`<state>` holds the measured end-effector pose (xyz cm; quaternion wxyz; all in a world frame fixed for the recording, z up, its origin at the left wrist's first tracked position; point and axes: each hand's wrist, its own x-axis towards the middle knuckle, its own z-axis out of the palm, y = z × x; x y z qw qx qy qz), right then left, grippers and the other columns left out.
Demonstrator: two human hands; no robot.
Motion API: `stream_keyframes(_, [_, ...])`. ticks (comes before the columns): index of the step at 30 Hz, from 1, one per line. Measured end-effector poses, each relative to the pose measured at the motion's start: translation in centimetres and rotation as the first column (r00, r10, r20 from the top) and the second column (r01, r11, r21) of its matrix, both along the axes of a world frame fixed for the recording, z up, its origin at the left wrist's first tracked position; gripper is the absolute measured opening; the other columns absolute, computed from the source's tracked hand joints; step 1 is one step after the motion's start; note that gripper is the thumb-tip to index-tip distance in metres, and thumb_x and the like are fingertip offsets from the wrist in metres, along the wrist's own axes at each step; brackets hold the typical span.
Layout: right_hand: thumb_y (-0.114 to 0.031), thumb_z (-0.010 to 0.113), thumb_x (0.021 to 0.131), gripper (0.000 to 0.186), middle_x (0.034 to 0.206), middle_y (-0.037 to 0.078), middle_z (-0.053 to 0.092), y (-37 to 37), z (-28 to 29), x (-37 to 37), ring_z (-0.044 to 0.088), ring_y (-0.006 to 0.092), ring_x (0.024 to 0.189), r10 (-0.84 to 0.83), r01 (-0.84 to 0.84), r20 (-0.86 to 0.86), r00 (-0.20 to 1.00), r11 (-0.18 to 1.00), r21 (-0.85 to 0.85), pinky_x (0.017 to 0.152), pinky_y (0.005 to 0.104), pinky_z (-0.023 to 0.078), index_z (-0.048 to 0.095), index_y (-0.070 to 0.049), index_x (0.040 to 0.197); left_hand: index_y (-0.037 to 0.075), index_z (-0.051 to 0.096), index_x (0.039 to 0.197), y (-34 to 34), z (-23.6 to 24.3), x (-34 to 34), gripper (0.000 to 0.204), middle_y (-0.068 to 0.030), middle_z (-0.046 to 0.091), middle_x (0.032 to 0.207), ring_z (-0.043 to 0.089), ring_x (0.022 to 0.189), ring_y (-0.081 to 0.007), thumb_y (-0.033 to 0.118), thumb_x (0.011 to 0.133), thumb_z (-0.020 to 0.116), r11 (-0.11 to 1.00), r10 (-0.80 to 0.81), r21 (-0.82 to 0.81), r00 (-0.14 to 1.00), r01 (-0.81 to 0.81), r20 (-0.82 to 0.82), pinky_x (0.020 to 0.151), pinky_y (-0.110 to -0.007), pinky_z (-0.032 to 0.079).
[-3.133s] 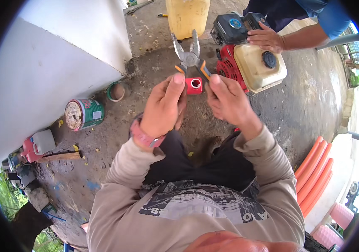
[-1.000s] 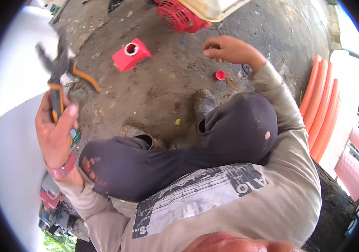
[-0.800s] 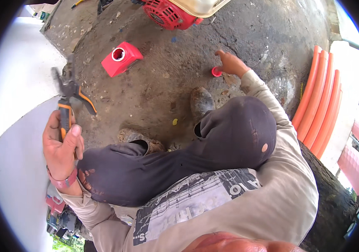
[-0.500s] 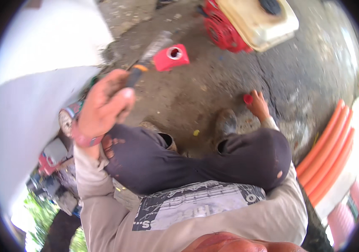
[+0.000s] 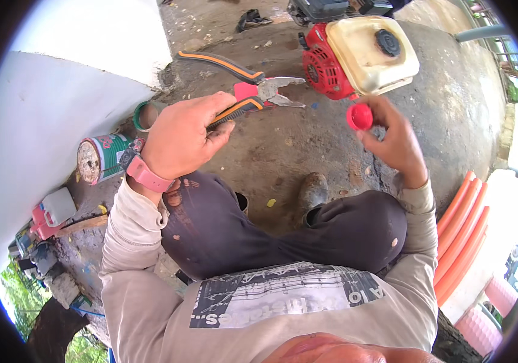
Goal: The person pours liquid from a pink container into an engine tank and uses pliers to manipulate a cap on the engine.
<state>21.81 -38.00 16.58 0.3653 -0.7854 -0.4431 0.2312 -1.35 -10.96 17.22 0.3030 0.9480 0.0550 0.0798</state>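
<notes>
My left hand is closed around one black-and-orange handle of a pair of pliers. The pliers' jaws are spread wide, and their other handle stands free above my hand. Behind the pliers, mostly covered by them, is a red container on the ground. Its mouth, visible earlier, is hidden now. My right hand pinches a small round red cap, its hollow side showing. That hand is in front of a red engine with a cream tank and a black tank cap.
A green-and-white can stands by the white wall on the left, with a white-and-red jug behind it. Orange tubes lie at the right. My knees and a muddy boot are below my hands on the stained concrete.
My right hand has risen with the red cap toward the engine. In my left hand the pliers have turned to the right, and their handles now show spread apart.
</notes>
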Motion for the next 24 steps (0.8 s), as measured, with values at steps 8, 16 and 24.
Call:
stream_keyframes(8, [-0.009, 0.071, 0.076, 0.039, 0.099, 0.011, 0.059, 7.4, 7.9, -2.2, 0.061, 0.0291, 0.088, 0.305, -0.347, 0.441, 0.844, 0.938, 0.015, 0.076, 0.0382, 0.05, 0.059, -0.009, 0.113, 0.005, 0.064, 0.113, -0.9, 0.6, -0.2, 0.039, -0.0138, 0.067, 0.099, 0.065, 0.084, -0.0352, 0.009, 0.076, 0.073, 0.991, 0.049, 0.127, 0.997, -0.043, -0.052, 0.072, -0.04, 0.053])
stream_keyframes(16, [-0.006, 0.072, 0.074, 0.041, 0.101, 0.01, 0.056, 8.8, 6.6, -4.2, 0.061, 0.0308, 0.087, 0.27, -0.366, 0.524, 0.808, 0.927, 0.086, 0.073, 0.0386, 0.05, 0.059, -0.009, 0.112, 0.007, 0.065, 0.112, -1.2, 0.9, -0.5, 0.04, -0.0114, 0.065, 0.088, 0.063, 0.074, -0.0337, 0.008, 0.073, 0.072, 0.99, -0.036, 0.14, 0.999, 0.035, 0.006, 0.062, -0.04, 0.051])
stream_keyframes(24, [-0.004, 0.072, 0.073, 0.042, 0.102, 0.01, 0.055, 8.8, 6.2, -5.0, 0.061, 0.0302, 0.085, 0.29, -0.383, 0.556, 0.779, 0.922, 0.056, 0.07, 0.0384, 0.051, 0.059, -0.01, 0.112, 0.009, 0.063, 0.115, -1.3, 0.8, -0.7, 0.044, -0.0104, 0.064, 0.088, 0.062, 0.075, -0.034, 0.009, 0.073, 0.072, 0.991, -0.088, 0.108, 0.995, 0.082, 0.051, 0.064, -0.042, 0.05])
